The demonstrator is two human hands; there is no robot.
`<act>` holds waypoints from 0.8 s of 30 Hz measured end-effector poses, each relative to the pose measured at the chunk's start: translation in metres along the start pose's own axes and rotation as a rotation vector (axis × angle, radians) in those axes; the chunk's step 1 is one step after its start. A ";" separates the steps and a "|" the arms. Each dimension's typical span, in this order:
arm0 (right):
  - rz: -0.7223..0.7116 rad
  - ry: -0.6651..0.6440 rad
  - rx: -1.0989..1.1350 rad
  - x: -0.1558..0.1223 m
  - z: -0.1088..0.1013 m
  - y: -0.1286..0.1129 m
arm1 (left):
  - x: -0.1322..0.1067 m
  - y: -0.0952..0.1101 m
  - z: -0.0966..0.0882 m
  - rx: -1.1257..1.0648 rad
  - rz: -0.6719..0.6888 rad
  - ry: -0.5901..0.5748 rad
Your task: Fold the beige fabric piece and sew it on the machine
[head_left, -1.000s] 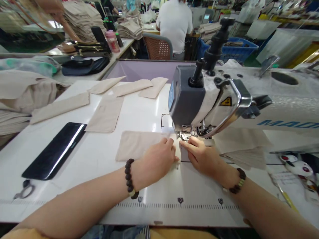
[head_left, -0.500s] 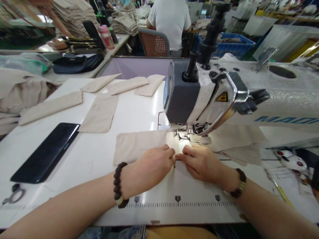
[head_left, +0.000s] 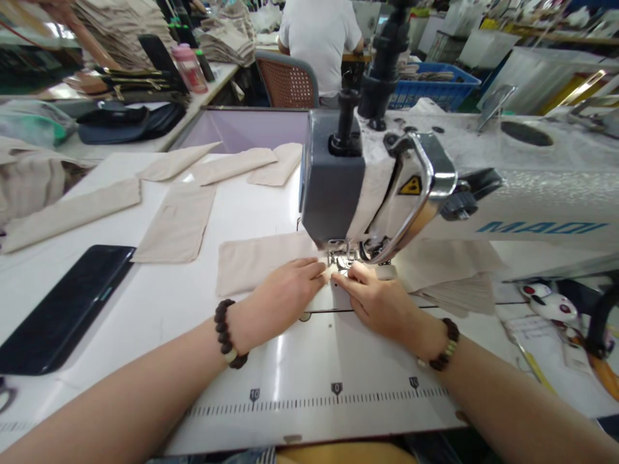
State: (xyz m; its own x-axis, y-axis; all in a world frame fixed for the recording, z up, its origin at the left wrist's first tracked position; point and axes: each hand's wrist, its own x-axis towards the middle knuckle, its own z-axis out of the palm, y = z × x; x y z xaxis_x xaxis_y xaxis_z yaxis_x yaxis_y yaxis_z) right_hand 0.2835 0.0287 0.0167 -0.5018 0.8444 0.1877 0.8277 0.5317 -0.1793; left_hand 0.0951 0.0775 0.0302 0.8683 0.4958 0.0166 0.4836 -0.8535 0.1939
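Note:
A beige fabric piece (head_left: 256, 261) lies on the white table of the sewing machine (head_left: 367, 180), its right end at the presser foot (head_left: 338, 256). My left hand (head_left: 290, 293) rests over its near edge, fingers bent and closed on the fabric close to the foot. From the other side my right hand (head_left: 374, 299) reaches in, thumb and fingers pinched at the same spot. The fingertips of both hands nearly meet just in front of the needle area. Whatever the right fingers pinch is too small and covered to make out.
Several beige pieces (head_left: 176, 222) lie left and behind; a stack (head_left: 454, 287) sits right of the foot. A black phone (head_left: 62, 309) lies at left. A yellow-handled tool (head_left: 536, 367) is at right. A person (head_left: 319, 45) sits beyond, near a blue basket (head_left: 432, 87).
Both hands have moved forward toward the presser foot, carrying the fabric's near edge away from me. The camera view has shifted slightly.

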 end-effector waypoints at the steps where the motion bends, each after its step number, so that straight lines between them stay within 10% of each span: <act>1: 0.013 -0.006 -0.005 0.000 0.000 0.000 | 0.001 -0.002 0.000 0.003 -0.003 -0.004; 17: 0.024 0.001 0.010 -0.003 0.008 0.004 | 0.003 -0.010 0.008 0.053 -0.046 0.111; 24: -0.039 0.062 0.028 -0.007 0.021 0.012 | -0.003 -0.011 0.006 0.168 -0.287 -0.004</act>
State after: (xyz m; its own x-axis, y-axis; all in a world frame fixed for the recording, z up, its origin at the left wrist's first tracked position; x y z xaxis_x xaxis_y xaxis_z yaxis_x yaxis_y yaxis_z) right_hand 0.2917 0.0304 -0.0075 -0.5161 0.8180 0.2539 0.8004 0.5661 -0.1972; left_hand 0.0878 0.0843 0.0217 0.6940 0.7197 -0.0191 0.7200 -0.6936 0.0253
